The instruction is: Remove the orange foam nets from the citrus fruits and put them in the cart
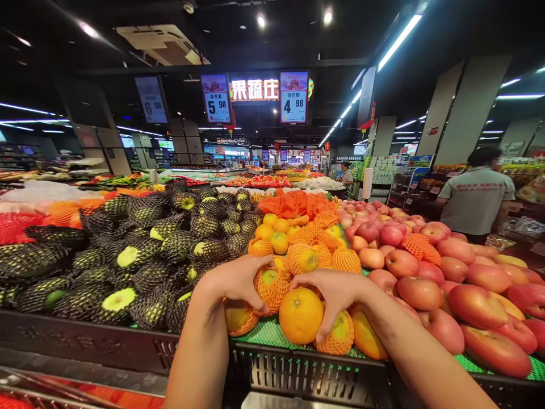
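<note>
My left hand (pixel 243 279) curves around an orange in an orange foam net (pixel 275 291), its thumb at the near side and fingers over the top. Close by, my right hand (pixel 336 288) is wrapped over a bare orange (pixel 300 316), with its fingers on top and its thumb down the right side. Below the left wrist lies another netted orange (pixel 240 318). A netted orange (pixel 338 336) sits just under the right thumb. Both hands are over the front of a black crate (pixel 306 369) with a green liner (pixel 268 333). Some fingertips are hidden behind the fruit.
Green apples in black nets (pixel 123 255) fill the left side. Red apples (pixel 426 294) are piled on the right. Behind the oranges lie loose orange foam nets (pixel 298 203). Price screens (pixel 293 97) hang overhead. A person in a grey shirt (pixel 479 196) stands at the right.
</note>
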Tool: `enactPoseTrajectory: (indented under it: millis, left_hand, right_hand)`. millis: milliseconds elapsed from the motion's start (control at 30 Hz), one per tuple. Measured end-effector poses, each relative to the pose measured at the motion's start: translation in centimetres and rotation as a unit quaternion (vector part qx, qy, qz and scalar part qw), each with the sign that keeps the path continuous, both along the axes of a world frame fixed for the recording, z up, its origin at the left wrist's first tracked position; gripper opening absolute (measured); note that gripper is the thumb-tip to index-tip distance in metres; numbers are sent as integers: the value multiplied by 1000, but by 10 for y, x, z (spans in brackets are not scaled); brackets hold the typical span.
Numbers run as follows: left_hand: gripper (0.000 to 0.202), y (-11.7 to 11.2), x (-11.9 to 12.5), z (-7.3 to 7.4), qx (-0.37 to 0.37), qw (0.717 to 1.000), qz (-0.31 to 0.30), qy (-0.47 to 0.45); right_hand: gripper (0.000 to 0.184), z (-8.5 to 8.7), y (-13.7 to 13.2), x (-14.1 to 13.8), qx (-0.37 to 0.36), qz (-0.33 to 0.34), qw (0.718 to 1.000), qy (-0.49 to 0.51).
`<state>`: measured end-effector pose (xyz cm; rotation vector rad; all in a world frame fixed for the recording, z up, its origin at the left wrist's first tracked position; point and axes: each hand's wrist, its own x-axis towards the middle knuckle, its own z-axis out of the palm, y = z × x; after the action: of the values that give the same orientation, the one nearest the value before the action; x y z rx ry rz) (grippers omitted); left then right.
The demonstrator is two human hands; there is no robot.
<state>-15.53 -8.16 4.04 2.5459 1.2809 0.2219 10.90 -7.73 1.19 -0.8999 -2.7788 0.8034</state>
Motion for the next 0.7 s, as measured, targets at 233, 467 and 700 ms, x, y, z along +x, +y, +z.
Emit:
enactPoseTrajectory:
  millis: [233, 467, 700]
  left_hand:
    - [82, 7, 12, -7, -32, 998, -16, 47]
    - [73, -7, 25, -28, -121, 989, -83, 35]
    - [72, -15, 48, -30, -169, 982, 14, 85]
  right_hand:
    - [82, 3, 9, 5, -85, 12, 995, 44]
    - [75, 4, 10, 9, -98, 4, 992, 83]
    - [73, -1, 5, -1, -9, 7, 998, 64]
